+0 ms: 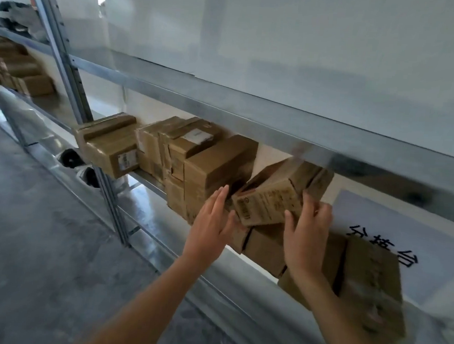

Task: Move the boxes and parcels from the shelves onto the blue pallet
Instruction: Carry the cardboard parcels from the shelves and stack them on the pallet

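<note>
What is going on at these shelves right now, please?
A person is taking cardboard boxes off a metal shelf. The right hand grips a tilted box at its right side, while the left hand reaches in open at its left. More boxes remain on the shelf. No pallet is in view.

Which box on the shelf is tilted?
The printed box gripped by the right hand, leaning on the stack; the others sit flat.
</note>
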